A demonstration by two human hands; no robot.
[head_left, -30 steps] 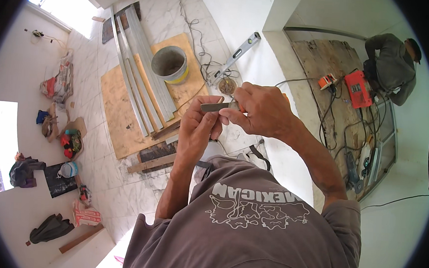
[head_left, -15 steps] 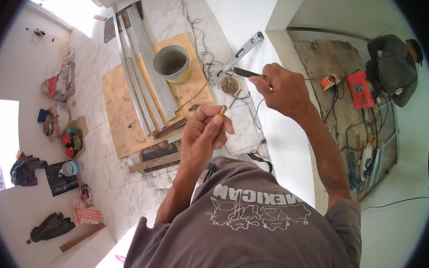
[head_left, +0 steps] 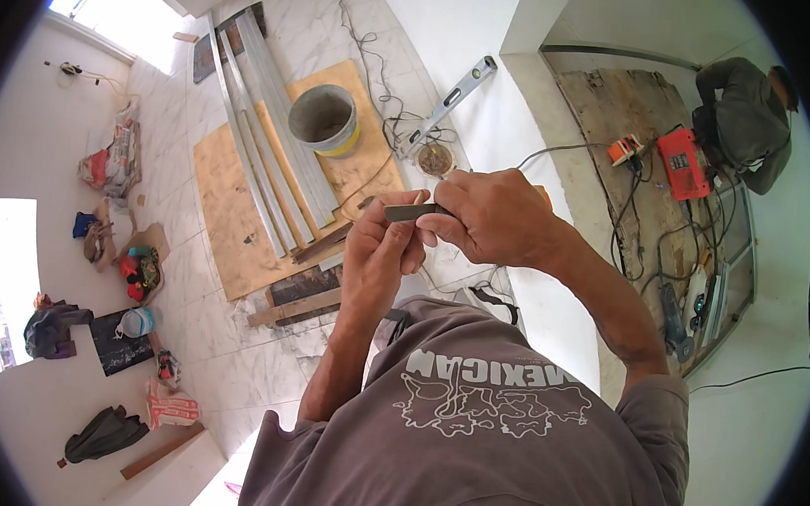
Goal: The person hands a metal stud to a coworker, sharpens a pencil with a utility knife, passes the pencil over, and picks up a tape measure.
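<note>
My left hand [head_left: 382, 247] is pinched on a small yellowish piece, largely hidden now, with the other fingers curled below it. My right hand [head_left: 495, 217] grips a tool with a flat dark blade [head_left: 406, 213] and an orange handle end [head_left: 545, 195] showing behind the fingers. The blade lies across my left thumb and fingertips, at the piece. Beyond my hands are a grey bucket [head_left: 322, 118] with a yellow band and a silver spirit level [head_left: 456, 97] leaning against the white wall.
Long metal profiles [head_left: 281, 157] lie on a plywood sheet [head_left: 212, 218]. Cables [head_left: 379, 75] run over the marble floor. Right of the wall, a worn board [head_left: 600, 98] holds a red machine [head_left: 684, 163] and tools, where another person [head_left: 742, 121] bends. Bags and clothes [head_left: 109, 156] lie at left.
Half a second ago my right hand was raised away with the blade; it has moved back down to my left hand, much as it was a second ago.
</note>
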